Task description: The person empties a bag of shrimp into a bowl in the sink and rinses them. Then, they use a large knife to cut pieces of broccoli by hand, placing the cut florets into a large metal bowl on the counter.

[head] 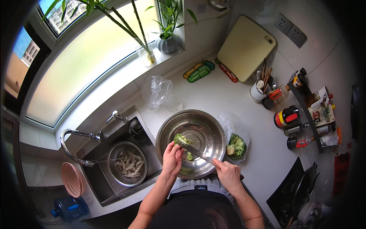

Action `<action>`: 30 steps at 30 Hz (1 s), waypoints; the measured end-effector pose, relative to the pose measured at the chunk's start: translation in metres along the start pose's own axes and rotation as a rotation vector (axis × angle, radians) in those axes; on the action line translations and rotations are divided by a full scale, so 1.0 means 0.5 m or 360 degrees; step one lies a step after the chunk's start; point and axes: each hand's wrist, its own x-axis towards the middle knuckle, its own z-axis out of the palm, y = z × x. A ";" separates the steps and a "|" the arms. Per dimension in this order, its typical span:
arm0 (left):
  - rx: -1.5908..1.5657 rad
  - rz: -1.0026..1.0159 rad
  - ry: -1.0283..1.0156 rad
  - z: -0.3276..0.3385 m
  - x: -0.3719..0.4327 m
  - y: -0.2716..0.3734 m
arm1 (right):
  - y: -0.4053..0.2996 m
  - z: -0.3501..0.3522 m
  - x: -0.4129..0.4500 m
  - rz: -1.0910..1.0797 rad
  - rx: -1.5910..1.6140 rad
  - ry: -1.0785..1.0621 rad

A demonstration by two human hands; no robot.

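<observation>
My left hand (172, 157) pinches a broccoli floret (182, 139) above a large stainless steel bowl (164, 128). In my right hand (228, 173) is the handle of a kitchen knife (200, 154), its blade slanting over the bowl with the tip end against the floret. A small green piece (189, 156) shows inside the bowl, below the blade. Right of the bowl, a larger head of broccoli (236, 146) lies on a clear plastic bag (233, 123).
The sink (98, 183) at left holds a metal bowl of shrimp (130, 164) under a running faucet (66, 143). Crumpled plastic (161, 91) lies behind the large bowl. A utensil holder (256, 93), sauce bottles (284, 117) and a pan (304, 183) stand at right.
</observation>
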 end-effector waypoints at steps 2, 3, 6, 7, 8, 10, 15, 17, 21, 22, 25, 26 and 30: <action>-0.0023 -0.0022 0.0000 0.000 0.005 -0.002 | -0.002 0.007 -0.003 0.0038 0.0092 0.0019; -0.0048 -0.0044 0.0000 0.002 0.006 -0.003 | -0.005 0.010 -0.005 0.0075 0.0181 0.0038; -0.0055 0.0029 0.0076 -0.003 0.022 -0.026 | -0.021 0.017 -0.012 0.0127 -0.0067 0.0015; -0.0055 0.0028 0.0076 0.000 0.023 -0.030 | -0.024 0.021 -0.012 0.0128 -0.0067 0.0015; -0.0085 0.0032 0.0110 0.002 0.024 -0.035 | -0.026 0.027 -0.010 0.0071 -0.0209 0.0060; -0.0107 0.0017 0.0143 0.006 0.026 -0.036 | -0.019 0.040 -0.007 0.0014 -0.0352 0.0107; -0.0020 -0.0021 0.0181 0.023 0.005 -0.033 | 0.032 0.031 0.010 0.0278 -0.0293 0.0036; -0.0099 -0.0138 0.0062 0.003 0.012 -0.020 | 0.031 0.008 0.014 0.0321 -0.0173 0.0061; -0.0015 -0.0260 -0.0076 0.012 0.000 0.022 | 0.045 -0.011 0.009 0.0244 0.0140 0.0113; 0.0031 -0.0246 -0.0087 0.008 0.001 0.027 | 0.041 -0.020 0.003 0.0174 0.0134 0.0095; 0.0199 -0.0045 -0.0091 0.023 -0.004 0.030 | 0.040 -0.027 -0.022 0.0052 0.0168 0.0105; 0.0279 0.0025 -0.0052 0.032 -0.007 0.032 | 0.039 -0.028 -0.027 0.0003 0.0208 0.0133; 0.0105 -0.0089 -0.0086 -0.014 0.025 0.017 | 0.031 -0.015 -0.032 -0.0185 0.0007 0.0257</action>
